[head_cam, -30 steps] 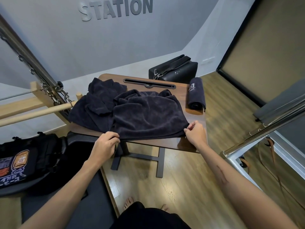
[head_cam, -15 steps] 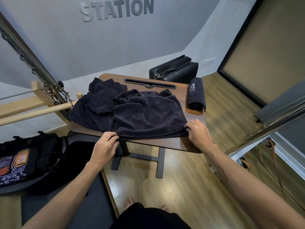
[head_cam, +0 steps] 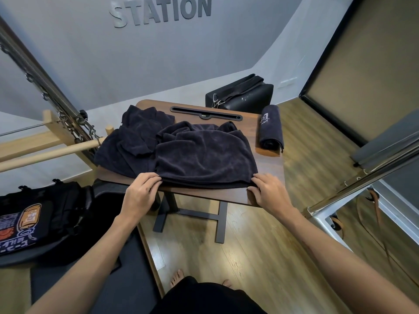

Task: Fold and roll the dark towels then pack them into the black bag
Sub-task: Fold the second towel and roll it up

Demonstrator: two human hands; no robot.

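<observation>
Both hands, the left hand (head_cam: 142,191) and right hand (head_cam: 267,191), pinch the near corners of the dark towel (head_cam: 204,158) spread on the table (head_cam: 267,164), so folding looks underway; next, a fold before rolling.

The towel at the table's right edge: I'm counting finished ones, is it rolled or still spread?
Rolled: the towel lies as a tight cylinder on the table, spiral end showing.
</observation>
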